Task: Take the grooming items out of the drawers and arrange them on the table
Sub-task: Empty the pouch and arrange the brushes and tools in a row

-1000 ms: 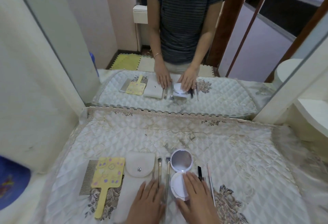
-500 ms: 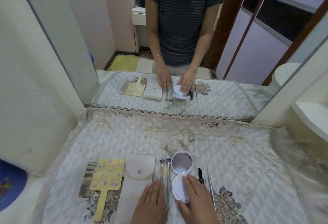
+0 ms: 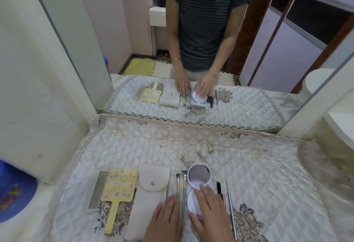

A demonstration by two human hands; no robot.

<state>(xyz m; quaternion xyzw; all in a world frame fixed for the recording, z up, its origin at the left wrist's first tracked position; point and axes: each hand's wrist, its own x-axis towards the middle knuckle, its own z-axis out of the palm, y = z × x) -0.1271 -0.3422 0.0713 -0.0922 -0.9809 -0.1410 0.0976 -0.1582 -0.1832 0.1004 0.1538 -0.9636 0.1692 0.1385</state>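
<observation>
Grooming items lie in a row on the quilted table cover (image 3: 249,165). From left: a metal comb (image 3: 97,189), a yellow paddle mirror (image 3: 119,188), a beige snap pouch (image 3: 151,188), two thin brushes (image 3: 181,184), an open white compact (image 3: 199,177) with its mirror lid up, a black stick (image 3: 219,186) and a thin metal tool (image 3: 230,203). My left hand (image 3: 164,220) lies flat on the pouch's lower end and the brush handles. My right hand (image 3: 209,213) rests flat on the compact's base, fingers apart.
A large mirror (image 3: 191,50) stands at the table's far edge and reflects a person, the items and the room. A cream wall (image 3: 38,88) closes the left side. A blue object (image 3: 13,192) sits at the left edge, a white rounded shelf (image 3: 342,126) at the right.
Both hands have stayed on the items and barely shifted. The camera view has tilted slightly; the compact and brushes sit a little further from the table's near edge in frame.
</observation>
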